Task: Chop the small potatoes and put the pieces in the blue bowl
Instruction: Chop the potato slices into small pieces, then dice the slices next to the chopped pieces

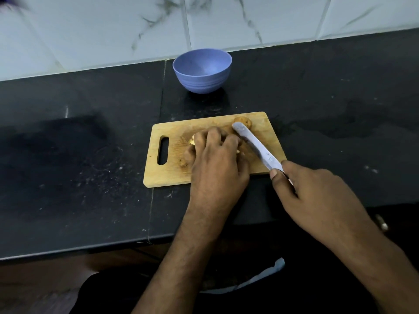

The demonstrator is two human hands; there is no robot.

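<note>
Wooden cutting board (269, 141) carries pale potato pieces (192, 141) cupped under the left hand (215, 164); right hand (317, 196) grips a steel knife (254, 143).

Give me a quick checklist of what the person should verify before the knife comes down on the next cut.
1. Pale wooden cutting board flat on the black stone counter: ok.
2. Right hand gripping the steel knife: ok.
3. Left hand steadying the cut potato pieces: ok.
4. Left fingers clear of the blade: cannot tell; they lie very near it.
5. Round blue plastic bowl upright behind the board, ready for pieces: ok.
6. Whole small brown potato at the knife tip, out of the cut's path: cannot tell.
</note>
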